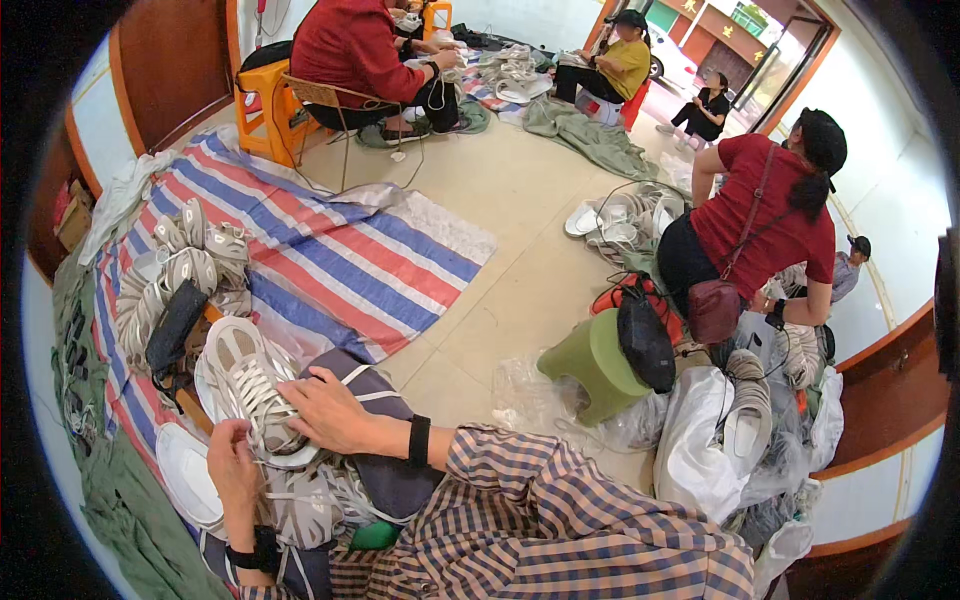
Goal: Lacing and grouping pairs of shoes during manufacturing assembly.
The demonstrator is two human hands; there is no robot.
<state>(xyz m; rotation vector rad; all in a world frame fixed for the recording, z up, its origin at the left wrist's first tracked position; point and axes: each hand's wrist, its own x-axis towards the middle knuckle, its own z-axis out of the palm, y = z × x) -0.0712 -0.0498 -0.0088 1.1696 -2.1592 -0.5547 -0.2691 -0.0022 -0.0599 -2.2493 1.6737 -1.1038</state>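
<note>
A beige-and-white sneaker (248, 372) with white laces lies in front of me, toe pointing away. My right hand (328, 410) rests over its laced upper, fingers closed down on the laces near the ankle opening. Beside the heel, my left hand (234, 468) is closed with fingers curled to the thumb; whatever they pinch is too small to make out. Below it sits another grey-and-white sneaker (310, 505) with loose white laces, partly covered. A white shoe sole (190, 475) shows left of my left hand.
Several sneakers (185, 265) are heaped at left on a striped tarp (340, 265), beside a black pouch (178, 325). A green stool (595, 365) with a black bag (645, 345) stands at right, near plastic-wrapped shoes (745, 405). Several people sit around the room, one in a red shirt (740, 200) nearby.
</note>
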